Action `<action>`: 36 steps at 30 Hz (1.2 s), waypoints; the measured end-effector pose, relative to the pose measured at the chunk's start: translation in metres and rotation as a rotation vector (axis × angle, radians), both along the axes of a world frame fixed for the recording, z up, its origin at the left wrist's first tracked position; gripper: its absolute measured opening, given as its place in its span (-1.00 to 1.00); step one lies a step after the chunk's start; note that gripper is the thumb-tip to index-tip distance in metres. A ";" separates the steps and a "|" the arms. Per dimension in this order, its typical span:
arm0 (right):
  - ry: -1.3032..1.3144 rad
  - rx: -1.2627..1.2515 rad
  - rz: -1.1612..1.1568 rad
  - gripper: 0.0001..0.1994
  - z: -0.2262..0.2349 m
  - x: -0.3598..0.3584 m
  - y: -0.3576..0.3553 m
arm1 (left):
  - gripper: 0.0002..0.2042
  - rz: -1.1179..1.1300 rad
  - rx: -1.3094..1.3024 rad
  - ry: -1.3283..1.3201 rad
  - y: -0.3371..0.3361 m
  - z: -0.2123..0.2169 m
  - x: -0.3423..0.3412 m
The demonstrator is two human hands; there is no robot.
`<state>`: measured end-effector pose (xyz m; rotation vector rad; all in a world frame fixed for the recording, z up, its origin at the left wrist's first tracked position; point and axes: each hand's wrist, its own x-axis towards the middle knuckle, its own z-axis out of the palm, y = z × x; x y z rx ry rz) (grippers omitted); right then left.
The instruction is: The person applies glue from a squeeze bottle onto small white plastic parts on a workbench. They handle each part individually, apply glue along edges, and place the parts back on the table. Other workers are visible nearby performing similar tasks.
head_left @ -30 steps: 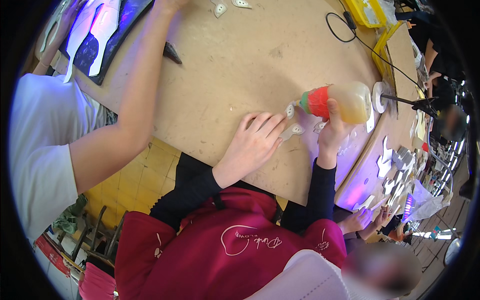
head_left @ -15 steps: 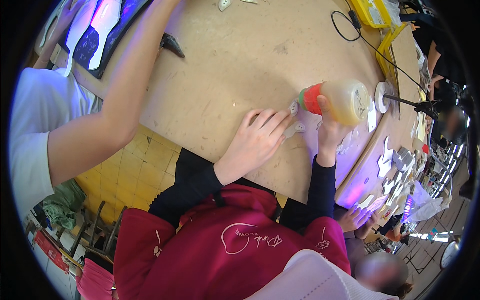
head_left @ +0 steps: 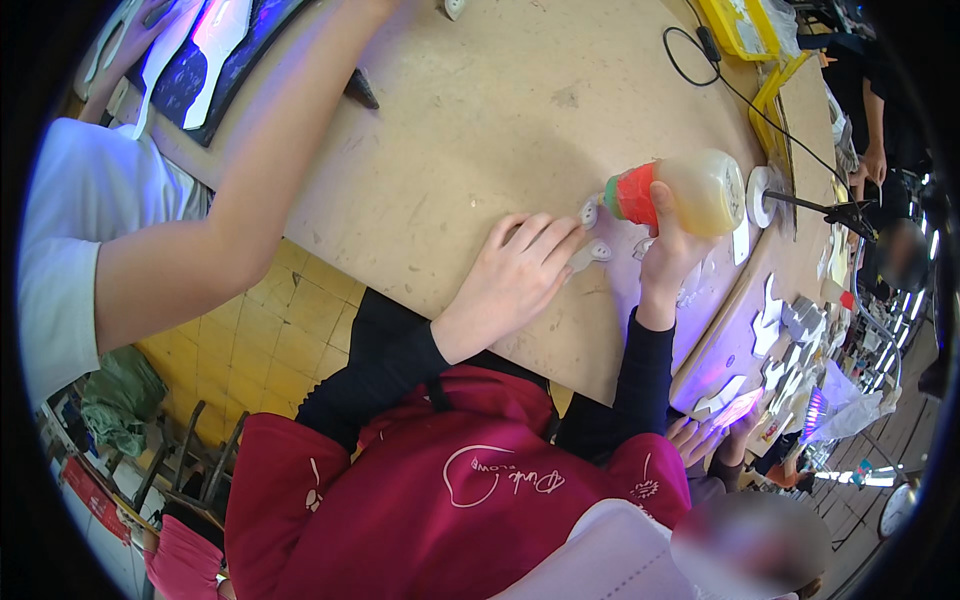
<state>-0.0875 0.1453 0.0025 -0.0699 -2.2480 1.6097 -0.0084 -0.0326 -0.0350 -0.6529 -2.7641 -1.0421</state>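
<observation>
My right hand (head_left: pixel 672 255) grips a squeeze bottle (head_left: pixel 702 192) of pale yellowish liquid, its neck wrapped in red with a green band near the tip. Tilted on its side, the bottle points its tip leftward at a small white cut piece (head_left: pixel 588 211) with little dark marks. My left hand (head_left: pixel 520 268) rests low on the table with bent fingers, fingertips closed down at the near end of that piece; the exact contact is partly hidden. A second small white piece (head_left: pixel 594 252) lies beside the left thumb and forefinger.
Left, another person's bare arm (head_left: pixel 240 190) reaches over the tan table (head_left: pixel 430 130) near a dark board (head_left: pixel 262 45) with white cut-outs. A dark tool (head_left: pixel 362 90) lies there. Right stand a round-based stand (head_left: pixel 762 196), yellow trays (head_left: pixel 742 25), a cable and scattered white cut-outs (head_left: pixel 768 320).
The bottle has shifted slightly right and tilted a little in my right hand. My left hand stays almost in place. The other person's arm at left has moved slightly.
</observation>
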 end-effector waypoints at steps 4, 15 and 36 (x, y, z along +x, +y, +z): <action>-0.017 0.037 0.016 -0.68 -0.001 -0.002 -0.001 | -0.53 0.046 0.004 -0.030 0.000 0.000 0.003; -0.068 0.062 0.078 -0.67 0.005 -0.001 -0.006 | -0.57 0.052 0.026 -0.009 0.000 -0.001 0.002; -0.005 0.152 0.152 -0.66 0.007 0.001 -0.012 | -0.68 0.095 0.123 -0.009 0.002 -0.005 0.002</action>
